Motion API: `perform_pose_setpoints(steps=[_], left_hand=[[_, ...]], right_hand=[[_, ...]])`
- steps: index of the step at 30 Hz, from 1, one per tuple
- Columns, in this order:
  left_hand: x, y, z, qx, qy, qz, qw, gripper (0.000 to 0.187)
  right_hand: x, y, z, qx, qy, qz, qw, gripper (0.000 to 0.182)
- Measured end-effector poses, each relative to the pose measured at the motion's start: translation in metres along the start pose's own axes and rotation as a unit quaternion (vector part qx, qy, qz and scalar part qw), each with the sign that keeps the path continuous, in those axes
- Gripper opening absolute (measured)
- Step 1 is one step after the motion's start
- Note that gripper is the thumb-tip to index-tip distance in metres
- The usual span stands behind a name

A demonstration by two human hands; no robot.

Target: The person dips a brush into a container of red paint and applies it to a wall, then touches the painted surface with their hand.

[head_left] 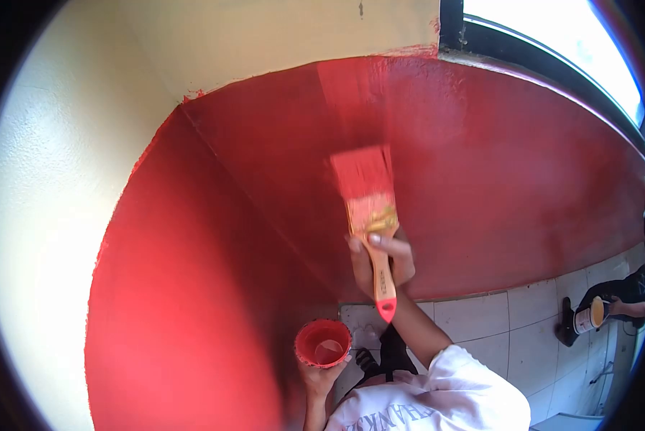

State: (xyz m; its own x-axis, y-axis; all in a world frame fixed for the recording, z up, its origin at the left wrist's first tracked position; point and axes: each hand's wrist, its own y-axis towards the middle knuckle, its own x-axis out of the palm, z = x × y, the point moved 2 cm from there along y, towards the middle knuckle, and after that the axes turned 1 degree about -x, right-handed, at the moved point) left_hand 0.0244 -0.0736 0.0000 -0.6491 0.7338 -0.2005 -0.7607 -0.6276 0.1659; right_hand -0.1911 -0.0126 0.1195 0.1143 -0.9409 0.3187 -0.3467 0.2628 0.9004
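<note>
My right hand (385, 262) is closed round the wooden handle of a wide paintbrush (381, 269), whose tip end is red. The bristles are coated in red paint and lie at the red wall (466, 194), below a brighter, wet-looking strip. Lower down, my left hand (324, 375) grips a small red paint cup (302, 343) from beneath and the side. Some red paint shows inside the cup, and its rim is smeared.
Cream wall (286, 36) meets the red along an uneven edge above and left. A dark window frame (531, 54) runs at upper right. White floor tiles (473, 323) lie below. At far right another person's hand (628, 309) holds a paint can (586, 318).
</note>
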Motion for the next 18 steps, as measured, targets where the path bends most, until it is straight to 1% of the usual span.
perform_pose_setpoints(steps=[2, 5, 6, 9, 12, 15, 18], left_hand=[[0.001, 0.003, 0.003, 0.001, -0.01, -0.005, 1.0, 0.079], [0.001, 0.007, 0.002, -0.006, -0.033, -0.007, 0.999, 0.078], [0.001, 0.006, 0.003, -0.011, -0.04, -0.005, 0.999, 0.078], [0.001, 0.006, 0.006, -0.004, -0.05, 0.0, 0.999, 0.08], [0.001, 0.009, 0.007, 0.008, -0.053, 0.005, 0.999, 0.082], [0.001, 0.009, 0.013, 0.017, -0.021, 0.011, 1.0, 0.083], [0.002, 0.009, 0.007, 0.016, -0.039, 0.015, 0.999, 0.082]], right_hand=[[0.011, 0.025, 0.006, -0.025, 0.02, 0.019, 0.999, 0.034], [0.024, 0.048, 0.011, -0.077, 0.014, 0.049, 0.996, 0.034], [0.024, 0.055, 0.011, -0.091, 0.012, 0.038, 0.995, 0.034], [0.027, 0.066, 0.014, -0.109, -0.001, 0.048, 0.993, 0.033], [0.031, 0.071, 0.017, -0.118, 0.008, 0.053, 0.992, 0.032], [0.035, 0.074, 0.021, -0.112, 0.018, 0.056, 0.992, 0.031], [0.038, 0.077, 0.024, -0.109, 0.023, 0.059, 0.992, 0.03]])
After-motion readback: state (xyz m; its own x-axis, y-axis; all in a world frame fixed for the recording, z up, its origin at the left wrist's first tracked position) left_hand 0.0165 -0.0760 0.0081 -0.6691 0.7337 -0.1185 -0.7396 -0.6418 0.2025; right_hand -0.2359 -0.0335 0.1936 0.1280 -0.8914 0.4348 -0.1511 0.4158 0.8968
